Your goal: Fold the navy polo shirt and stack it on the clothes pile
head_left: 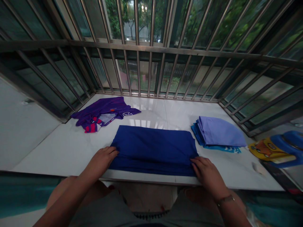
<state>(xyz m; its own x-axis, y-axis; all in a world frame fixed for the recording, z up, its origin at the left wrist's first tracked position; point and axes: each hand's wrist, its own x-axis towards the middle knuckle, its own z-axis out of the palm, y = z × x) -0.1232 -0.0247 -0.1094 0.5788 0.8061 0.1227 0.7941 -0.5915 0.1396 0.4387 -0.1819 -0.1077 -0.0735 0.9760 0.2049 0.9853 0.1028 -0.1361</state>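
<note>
A dark blue folded garment (pixel 153 148) lies flat as a wide rectangle near the front edge of the white ledge. What kind of garment it is does not show. My left hand (pixel 106 157) grips its left edge, with the fingertips over the cloth. On the opposite side, my right hand (pixel 203 167) has its fingers closed at the right edge. Both thumbs are partly hidden.
A crumpled purple jersey (pixel 106 108) with red patches lies back left. To the right is a stack of folded blue and lavender clothes (pixel 219 132). Beyond it sits a blue and yellow item (pixel 276 149). Metal window bars (pixel 151 49) enclose the ledge (pixel 151 110).
</note>
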